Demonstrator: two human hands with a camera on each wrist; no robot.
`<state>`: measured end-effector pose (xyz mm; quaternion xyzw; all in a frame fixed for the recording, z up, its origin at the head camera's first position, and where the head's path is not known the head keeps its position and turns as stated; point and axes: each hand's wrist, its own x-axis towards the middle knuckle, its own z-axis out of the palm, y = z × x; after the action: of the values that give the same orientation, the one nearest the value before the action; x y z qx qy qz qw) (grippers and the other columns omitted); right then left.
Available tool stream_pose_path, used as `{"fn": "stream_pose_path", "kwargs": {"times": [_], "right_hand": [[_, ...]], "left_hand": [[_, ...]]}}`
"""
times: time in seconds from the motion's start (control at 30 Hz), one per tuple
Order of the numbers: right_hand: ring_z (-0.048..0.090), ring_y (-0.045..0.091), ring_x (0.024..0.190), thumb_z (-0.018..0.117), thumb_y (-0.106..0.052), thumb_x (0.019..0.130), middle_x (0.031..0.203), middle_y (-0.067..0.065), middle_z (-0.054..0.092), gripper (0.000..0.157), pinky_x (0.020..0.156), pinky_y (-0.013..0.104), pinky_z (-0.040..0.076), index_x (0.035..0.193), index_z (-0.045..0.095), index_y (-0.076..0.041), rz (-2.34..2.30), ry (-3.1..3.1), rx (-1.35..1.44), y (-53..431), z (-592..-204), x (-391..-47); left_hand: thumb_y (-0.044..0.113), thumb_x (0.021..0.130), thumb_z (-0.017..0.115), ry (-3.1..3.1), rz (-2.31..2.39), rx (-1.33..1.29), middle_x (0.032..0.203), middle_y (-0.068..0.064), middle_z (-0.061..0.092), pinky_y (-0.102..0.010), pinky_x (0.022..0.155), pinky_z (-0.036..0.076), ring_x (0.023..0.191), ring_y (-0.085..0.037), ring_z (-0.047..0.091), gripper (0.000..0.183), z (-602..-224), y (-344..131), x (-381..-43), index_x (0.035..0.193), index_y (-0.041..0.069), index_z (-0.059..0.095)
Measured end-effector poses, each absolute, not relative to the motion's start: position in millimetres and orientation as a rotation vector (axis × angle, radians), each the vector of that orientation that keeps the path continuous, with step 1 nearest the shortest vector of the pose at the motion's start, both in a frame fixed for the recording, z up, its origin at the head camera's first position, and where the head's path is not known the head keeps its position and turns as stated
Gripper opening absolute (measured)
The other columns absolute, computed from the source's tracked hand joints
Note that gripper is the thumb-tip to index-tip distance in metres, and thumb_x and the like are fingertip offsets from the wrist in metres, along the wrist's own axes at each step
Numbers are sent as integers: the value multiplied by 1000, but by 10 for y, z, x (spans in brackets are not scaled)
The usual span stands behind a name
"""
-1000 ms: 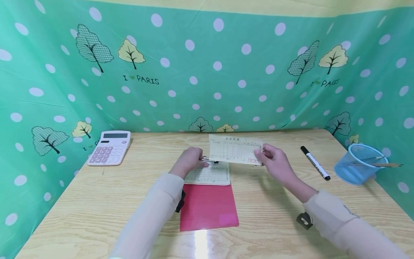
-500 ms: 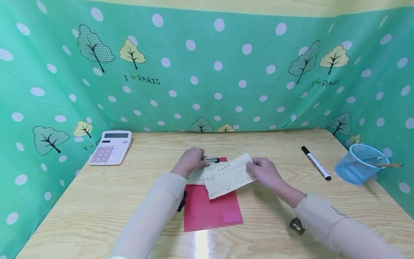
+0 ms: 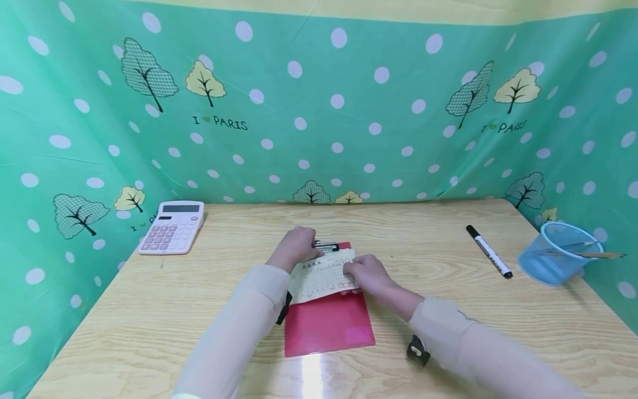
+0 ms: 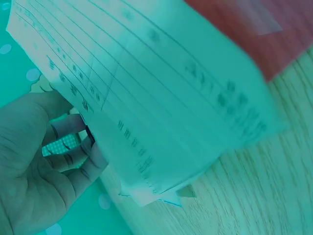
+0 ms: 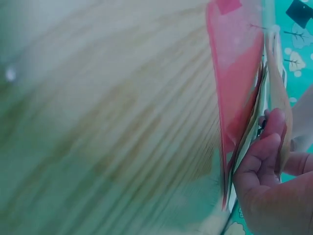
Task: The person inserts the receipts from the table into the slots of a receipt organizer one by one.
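A red clipboard (image 3: 324, 330) lies on the table, its metal clip (image 3: 327, 247) at the far end. My left hand (image 3: 296, 246) grips the clip, with fingers curled at its lever. My right hand (image 3: 372, 277) pinches the right edge of a printed paper form (image 3: 319, 277), thumb on top and fingers beneath. The form tilts over the clipboard's upper half, its far edge close to the clip. In the right wrist view more papers (image 5: 250, 127) show under the form, along the clipboard. The left wrist view has the form (image 4: 161, 98) hiding most of the clip.
A pink calculator (image 3: 171, 227) stands at the back left. To the right lie a black-and-white marker (image 3: 489, 252) and a blue mesh pen cup (image 3: 553, 260) with pencils, tipped toward the right. A green dotted curtain (image 3: 319, 111) hangs along the table's back and sides.
My right hand has brought the form left and down, from raised beside the clip to over the clipboard, turning it on the way. My left hand has stayed at the clip.
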<state>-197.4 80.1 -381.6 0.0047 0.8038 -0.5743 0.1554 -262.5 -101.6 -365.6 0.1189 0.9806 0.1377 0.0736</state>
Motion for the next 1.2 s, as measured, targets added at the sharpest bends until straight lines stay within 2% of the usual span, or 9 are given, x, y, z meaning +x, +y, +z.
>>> {"fn": "stream_pose_path", "kwargs": {"times": [0.13,0.23,0.43,0.57,0.67,0.77,0.9,1.07,1.2], "right_hand": [[66,13,59,52,-5,95,77,12,70,18,55,23,52,95,65,6,-1656,2311,76,766,-3844,-2007],[61,11,61,55,-8,96,75,8,64,16,57,24,52,84,62,1,-1626,2337,115,762,-3866,-2027],[46,13,58,72,-24,94,62,0,49,43,54,25,32,64,45,-12,-1448,2469,145,755,-3924,-2081],[55,10,54,74,-14,93,64,1,50,44,51,22,46,65,40,-12,-1480,2445,148,729,-3937,-2121],[64,11,52,70,-5,94,70,8,60,38,52,24,54,70,41,-9,-1540,2389,167,708,-3930,-2145],[65,12,50,67,-2,95,74,14,67,32,50,24,54,75,43,-6,-1553,2366,186,692,-3929,-2168],[65,13,48,64,-1,96,73,17,67,28,49,24,54,79,43,-5,-1534,2364,188,682,-3931,-2184],[63,12,45,62,-4,97,71,17,66,23,47,24,53,82,46,-4,-1487,2398,184,677,-3937,-2198],[62,12,44,62,-6,98,66,16,67,27,45,24,52,76,47,-5,-1442,2448,160,669,-3942,-2196]], "left_hand": [[27,92,78,2935,421,348,72,-4,57,-36,71,49,66,-18,50,30,-3669,-1011,-2638,80,6,61],[28,91,79,2933,418,349,74,-4,60,-36,73,51,68,-18,55,29,-3676,-1013,-2642,82,5,64],[27,90,80,2946,409,379,83,-7,65,-39,78,54,78,-23,64,29,-3680,-1022,-2628,94,1,67],[25,90,80,2945,448,389,83,-7,63,-38,78,53,79,-23,61,27,-3695,-1042,-2639,92,2,65],[24,90,79,2939,492,404,80,-5,60,-37,74,51,75,-21,57,26,-3711,-1063,-2658,85,5,63],[23,90,79,2926,526,421,74,-4,56,-33,67,45,70,-18,51,28,-3708,-1081,-2674,79,7,59],[22,91,78,2889,560,415,67,-1,44,-29,62,36,65,-16,41,36,-3684,-1099,-2694,72,9,51],[20,93,76,2835,578,413,64,0,39,-28,63,34,63,-15,38,40,-3644,-1123,-2725,68,11,46],[21,94,75,2811,549,421,65,0,39,-29,65,35,65,-15,39,41,-3605,-1132,-2742,67,12,46]]}}
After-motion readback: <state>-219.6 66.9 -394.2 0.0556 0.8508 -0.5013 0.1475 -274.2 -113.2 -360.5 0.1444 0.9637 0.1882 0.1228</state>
